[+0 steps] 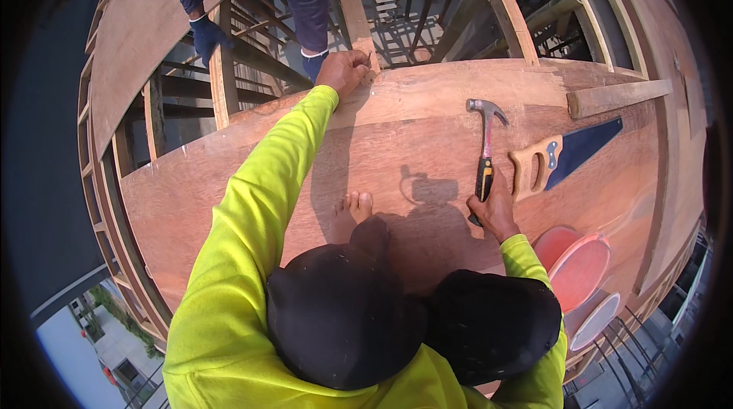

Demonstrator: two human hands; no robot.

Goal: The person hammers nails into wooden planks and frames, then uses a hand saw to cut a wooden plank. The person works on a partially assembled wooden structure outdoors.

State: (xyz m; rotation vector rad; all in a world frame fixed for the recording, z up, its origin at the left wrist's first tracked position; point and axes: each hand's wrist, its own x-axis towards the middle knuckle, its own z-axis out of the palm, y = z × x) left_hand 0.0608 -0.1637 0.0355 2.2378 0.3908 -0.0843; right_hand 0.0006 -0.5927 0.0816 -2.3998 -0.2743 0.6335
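A claw hammer (486, 146) sits in the right hand (498, 207) of a person in yellow-green sleeves (263, 172), the fingers wrapped around the lower handle and the head pointing away beyond the grip, over a plywood panel (427, 142); whether the head touches the wood cannot be told. Up and to the left of that grip, the left hand (341, 73) reaches the panel's far edge, thumb and fingertips drawn together (whether they pinch anything is too small to tell). The work looks partway along: the panel covers the framing around the grip, while bays beyond the left hand lie open between bare timbers (355, 24), and the covering there appears left to do. By count: one hammer, one panel under the hands, one handsaw (578, 153) just right of the grip, one loose timber piece (620, 98) farther up and right, and at least two reddish plastic containers (582, 268) below and right of the grip. Beyond the left hand, one co-worker's blue-gloved hand (210, 39) is at an upright timber (222, 77).
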